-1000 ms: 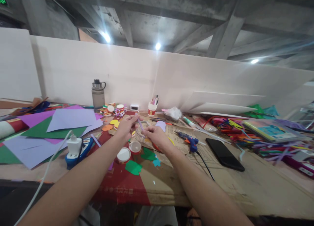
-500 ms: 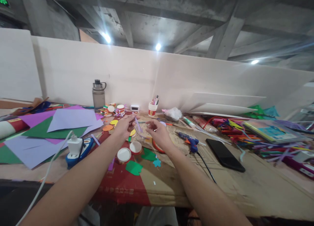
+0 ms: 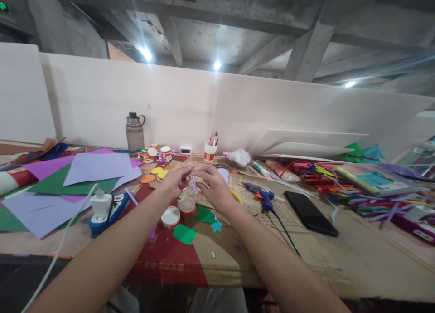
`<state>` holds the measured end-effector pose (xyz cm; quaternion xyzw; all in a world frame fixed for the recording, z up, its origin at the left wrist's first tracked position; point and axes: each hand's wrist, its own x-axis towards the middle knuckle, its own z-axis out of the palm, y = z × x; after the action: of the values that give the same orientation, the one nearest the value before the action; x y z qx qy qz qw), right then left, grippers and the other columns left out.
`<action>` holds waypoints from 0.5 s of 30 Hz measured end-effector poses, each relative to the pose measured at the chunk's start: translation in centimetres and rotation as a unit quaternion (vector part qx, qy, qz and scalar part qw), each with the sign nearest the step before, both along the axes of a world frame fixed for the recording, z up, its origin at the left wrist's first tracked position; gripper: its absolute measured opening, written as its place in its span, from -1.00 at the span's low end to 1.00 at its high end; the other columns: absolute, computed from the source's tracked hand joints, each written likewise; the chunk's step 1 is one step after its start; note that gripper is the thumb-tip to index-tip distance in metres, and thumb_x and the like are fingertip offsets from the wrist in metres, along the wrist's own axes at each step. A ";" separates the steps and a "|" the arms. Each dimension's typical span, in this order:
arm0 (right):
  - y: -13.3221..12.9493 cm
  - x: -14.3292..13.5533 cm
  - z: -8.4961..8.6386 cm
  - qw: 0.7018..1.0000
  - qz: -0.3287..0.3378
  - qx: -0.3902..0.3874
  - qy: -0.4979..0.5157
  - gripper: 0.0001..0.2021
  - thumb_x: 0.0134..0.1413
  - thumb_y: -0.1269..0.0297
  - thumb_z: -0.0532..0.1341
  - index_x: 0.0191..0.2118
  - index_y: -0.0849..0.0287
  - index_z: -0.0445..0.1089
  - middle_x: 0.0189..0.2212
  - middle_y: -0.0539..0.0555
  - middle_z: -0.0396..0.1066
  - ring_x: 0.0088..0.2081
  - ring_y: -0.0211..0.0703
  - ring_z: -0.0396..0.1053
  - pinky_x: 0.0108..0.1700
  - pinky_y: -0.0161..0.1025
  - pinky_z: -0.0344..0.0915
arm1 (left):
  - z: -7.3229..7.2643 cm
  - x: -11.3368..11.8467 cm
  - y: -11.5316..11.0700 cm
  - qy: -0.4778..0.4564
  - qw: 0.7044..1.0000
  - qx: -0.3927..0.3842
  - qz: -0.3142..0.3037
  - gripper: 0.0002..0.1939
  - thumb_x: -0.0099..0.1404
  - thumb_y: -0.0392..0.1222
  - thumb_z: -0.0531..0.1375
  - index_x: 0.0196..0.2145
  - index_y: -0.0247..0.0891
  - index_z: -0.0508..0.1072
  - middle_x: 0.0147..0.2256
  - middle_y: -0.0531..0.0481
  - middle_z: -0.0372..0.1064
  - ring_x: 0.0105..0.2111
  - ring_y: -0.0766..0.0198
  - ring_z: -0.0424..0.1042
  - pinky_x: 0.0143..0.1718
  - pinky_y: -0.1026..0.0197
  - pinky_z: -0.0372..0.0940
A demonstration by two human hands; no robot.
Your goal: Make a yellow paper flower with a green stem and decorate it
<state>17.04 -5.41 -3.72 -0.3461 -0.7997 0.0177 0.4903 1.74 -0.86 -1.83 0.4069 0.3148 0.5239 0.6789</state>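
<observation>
A thin purple strip (image 3: 195,186) hangs between my hands above the middle of the cardboard. My left hand (image 3: 177,182) is closed, pinching its upper end. My right hand (image 3: 213,186) has come up against the strip with thumb and fingers bent together around it; the exact contact is hidden. Just below them stand two small white-topped paper cups (image 3: 170,217). Green paper pieces (image 3: 184,233) and a light blue paper flower (image 3: 216,226) lie nearer to me. Yellow paper discs (image 3: 162,175) and an orange one (image 3: 147,178) are left of my left hand.
A blue glue gun (image 3: 267,199) with its cord and a black phone (image 3: 311,213) lie at right. Coloured strips and a plastic case (image 3: 377,179) are beyond them. At left are paper sheets (image 3: 98,168), a power strip (image 3: 108,213) and a bottle (image 3: 135,134). A pen cup (image 3: 210,152) stands behind.
My right hand has moved left and up to meet the strip at my left hand. The strip now hangs straighter. The view has shifted slightly.
</observation>
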 end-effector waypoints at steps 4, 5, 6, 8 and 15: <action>-0.4 -0.4 0.3 1.000 0.016 0.007 0.025 -0.81 0.13 0.43 0.19 -0.22 0.09 0.53 -0.24 0.10 0.36 -0.16 -0.15 0.34 -0.11 -0.20 0.29 | -0.1 0.1 0.0 0.010 1.000 0.007 -0.018 -0.84 0.05 -0.24 0.34 -0.48 -0.37 0.45 -0.61 0.10 0.29 -0.74 0.56 0.15 -0.78 0.49 -0.05; -0.5 -0.5 0.4 0.999 0.016 0.008 0.031 -0.83 0.15 0.40 0.19 -0.25 0.11 0.54 -0.27 0.10 0.36 -0.18 -0.16 0.34 -0.14 -0.20 0.29 | -0.1 0.1 -0.1 0.014 1.000 0.005 -0.019 -0.84 0.07 -0.23 0.33 -0.48 -0.37 0.45 -0.62 0.10 0.28 -0.74 0.56 0.14 -0.78 0.49 -0.06; -0.6 -0.5 0.4 0.999 0.014 0.008 0.037 -0.84 0.16 0.38 0.18 -0.27 0.12 0.54 -0.28 0.10 0.36 -0.20 -0.16 0.34 -0.16 -0.21 0.29 | -0.1 0.2 -0.1 0.017 1.000 0.003 -0.019 -0.84 0.09 -0.23 0.32 -0.48 -0.37 0.45 -0.63 0.10 0.28 -0.75 0.56 0.14 -0.79 0.49 -0.06; -0.7 -0.6 0.5 0.999 0.007 0.005 0.043 -0.83 0.17 0.35 0.18 -0.29 0.12 0.55 -0.30 0.10 0.37 -0.23 -0.17 0.34 -0.19 -0.22 0.28 | 0.0 0.2 -0.1 0.019 1.000 -0.003 -0.018 -0.85 0.11 -0.23 0.31 -0.48 -0.37 0.45 -0.65 0.10 0.27 -0.75 0.56 0.13 -0.79 0.50 -0.07; -0.8 -0.6 0.6 0.999 0.005 0.000 0.047 -0.82 0.16 0.37 0.17 -0.30 0.10 0.55 -0.30 0.10 0.38 -0.22 -0.16 0.35 -0.17 -0.22 0.29 | 0.0 0.1 -0.1 0.002 1.000 0.002 -0.026 -0.86 0.13 -0.23 0.32 -0.44 -0.36 0.46 -0.61 0.08 0.32 -0.73 0.56 0.18 -0.77 0.51 0.01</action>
<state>16.42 -6.25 -3.15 -0.3405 -0.7778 0.0362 0.5270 1.79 -0.92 -1.85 0.4177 0.3044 0.5058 0.6907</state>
